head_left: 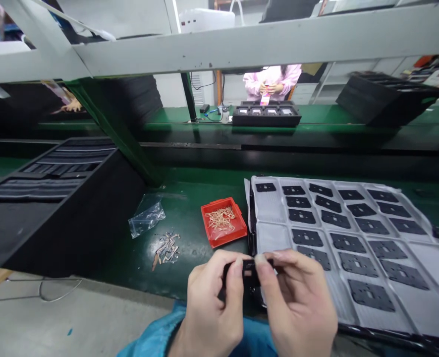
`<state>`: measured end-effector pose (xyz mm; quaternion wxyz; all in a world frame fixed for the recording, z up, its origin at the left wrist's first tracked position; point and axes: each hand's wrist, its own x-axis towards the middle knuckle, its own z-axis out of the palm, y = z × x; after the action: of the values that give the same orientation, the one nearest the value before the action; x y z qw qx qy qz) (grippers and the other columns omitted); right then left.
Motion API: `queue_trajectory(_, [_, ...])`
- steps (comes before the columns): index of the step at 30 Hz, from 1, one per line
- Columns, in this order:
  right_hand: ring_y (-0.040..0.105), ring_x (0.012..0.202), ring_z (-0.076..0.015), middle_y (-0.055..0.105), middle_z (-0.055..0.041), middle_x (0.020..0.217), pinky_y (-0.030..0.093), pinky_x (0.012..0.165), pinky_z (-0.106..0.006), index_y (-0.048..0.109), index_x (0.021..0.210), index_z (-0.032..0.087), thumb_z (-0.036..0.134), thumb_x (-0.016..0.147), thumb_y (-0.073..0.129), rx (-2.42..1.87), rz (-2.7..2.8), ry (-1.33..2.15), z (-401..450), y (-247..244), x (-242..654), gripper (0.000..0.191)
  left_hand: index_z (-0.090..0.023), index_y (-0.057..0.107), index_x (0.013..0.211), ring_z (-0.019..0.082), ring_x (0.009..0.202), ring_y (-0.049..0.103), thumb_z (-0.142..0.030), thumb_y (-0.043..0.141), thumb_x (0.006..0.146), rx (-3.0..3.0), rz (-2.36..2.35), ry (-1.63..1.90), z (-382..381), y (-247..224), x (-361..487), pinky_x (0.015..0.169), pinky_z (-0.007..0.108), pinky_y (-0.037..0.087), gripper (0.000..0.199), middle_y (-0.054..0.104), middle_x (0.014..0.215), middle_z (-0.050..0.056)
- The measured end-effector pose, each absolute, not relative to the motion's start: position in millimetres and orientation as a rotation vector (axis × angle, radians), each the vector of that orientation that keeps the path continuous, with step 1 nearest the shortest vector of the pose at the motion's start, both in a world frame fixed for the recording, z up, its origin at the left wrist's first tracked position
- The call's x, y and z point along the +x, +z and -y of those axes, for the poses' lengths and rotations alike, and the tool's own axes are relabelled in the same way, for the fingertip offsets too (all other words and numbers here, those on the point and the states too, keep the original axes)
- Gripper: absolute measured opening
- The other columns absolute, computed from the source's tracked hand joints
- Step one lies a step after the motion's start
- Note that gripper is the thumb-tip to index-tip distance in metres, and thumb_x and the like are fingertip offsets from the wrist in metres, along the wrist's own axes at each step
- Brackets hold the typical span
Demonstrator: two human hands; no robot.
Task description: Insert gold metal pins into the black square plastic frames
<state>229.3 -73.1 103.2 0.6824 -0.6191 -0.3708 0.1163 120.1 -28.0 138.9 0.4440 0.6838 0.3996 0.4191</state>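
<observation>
Left hand [214,297], right hand [297,302] — both pinching a black gasket [249,271].

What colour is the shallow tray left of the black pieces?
The tray is red, best seen in the head view.

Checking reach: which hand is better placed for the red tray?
Left hand, probably: it is nearer the red tray; the right hand is farther off, by the white sheet. Both pinch the black piece.

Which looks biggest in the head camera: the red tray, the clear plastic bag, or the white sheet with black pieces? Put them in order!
1. The white sheet with black pieces looks largest.
2. The red tray and the clear plastic bag look about the same size, so I won't rank them.
</observation>
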Motion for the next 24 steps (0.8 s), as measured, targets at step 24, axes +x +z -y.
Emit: queue_trajectory(24, [0.071,0.077,-0.0186,0.072,-0.0045,0.094,0.062,0.068,-0.039,0.069,0.104,0.021,0.020,0.097,0.067,-0.847,1.264,-0.196,89.4,103.4,220.8,0.007,-0.017,0.069,0.099,0.017,0.072,0.075,-0.013,0.060,0.099,2.407,-0.487,1.684,51.5,144.2,73.0,0.058,0.026,0.064,0.010,0.081,0.089,0.009])
